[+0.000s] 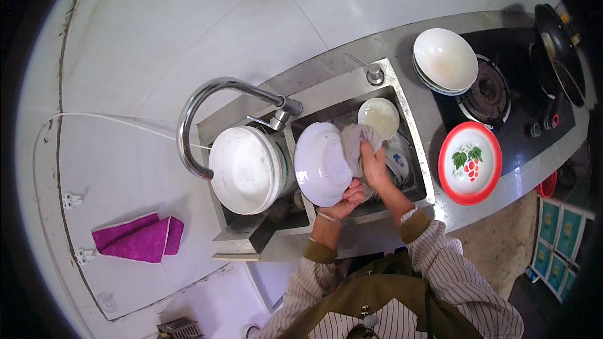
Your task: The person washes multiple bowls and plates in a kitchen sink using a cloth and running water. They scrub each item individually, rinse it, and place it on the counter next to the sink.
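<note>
My left hand point(347, 198) grips the rim of a white enamel basin point(320, 162), which is tilted over the sink divider with its underside towards me. In my right hand point(374, 165) is a wet grey cloth point(355, 143), pressed against the basin's right side. Below them, in the right compartment of the steel sink point(419, 150), sits a small bowl point(378, 117) of cloudy liquid. A dish with blue flowers point(398, 162) leans lower down, partly hidden by my right hand and wrist.
A white bucket point(242, 169) stands in the left compartment under the curved faucet point(226, 84). Stacked white bowls point(445, 59) and a red-rimmed enamel plate point(470, 164) rest right of the sink, beside the gas stove point(485, 87). A wok point(558, 52) stands farther right. A purple towel point(141, 239) hangs at left.
</note>
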Demonstrator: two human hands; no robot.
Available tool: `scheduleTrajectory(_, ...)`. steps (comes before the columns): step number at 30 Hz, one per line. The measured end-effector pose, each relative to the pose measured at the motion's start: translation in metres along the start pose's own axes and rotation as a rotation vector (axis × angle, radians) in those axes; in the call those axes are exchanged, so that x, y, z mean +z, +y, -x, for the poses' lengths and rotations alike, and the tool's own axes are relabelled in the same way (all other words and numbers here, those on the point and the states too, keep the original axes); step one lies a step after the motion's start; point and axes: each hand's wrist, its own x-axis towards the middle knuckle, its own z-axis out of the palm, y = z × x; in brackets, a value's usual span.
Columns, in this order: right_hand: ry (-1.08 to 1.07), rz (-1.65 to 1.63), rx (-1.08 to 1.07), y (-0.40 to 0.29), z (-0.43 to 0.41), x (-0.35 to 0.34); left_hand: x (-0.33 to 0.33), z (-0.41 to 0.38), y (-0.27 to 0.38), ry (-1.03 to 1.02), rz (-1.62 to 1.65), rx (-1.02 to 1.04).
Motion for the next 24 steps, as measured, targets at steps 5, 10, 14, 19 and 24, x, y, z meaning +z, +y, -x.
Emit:
scheduleTrajectory(5,-0.187,-0.032,-0.177,-0.016,0.064,0.016,0.046,-0.018,-0.020,0.378,-0.287,0.517)
scheduleTrajectory(10,-0.383,0.441,-0.627,-0.077,0.047,0.060,0.054,-0.016,-0.025,0.233,0.185,0.463)
scheduleTrajectory(14,-0.309,0.387,-0.410,-0.082,0.000,0.066,-0.033,0.012,0.008,0.100,-0.287,-0.002)
scheduleTrajectory(19,-0.207,0.180,-0.098,-0.048,-0.037,0.033,-0.017,0.008,0.000,0.076,-0.135,-0.076)
scheduleTrajectory(24,-0.116,0.322,-0.031,-0.021,0.015,0.032,-0.031,0.002,0.004,-0.241,-0.140,0.059)
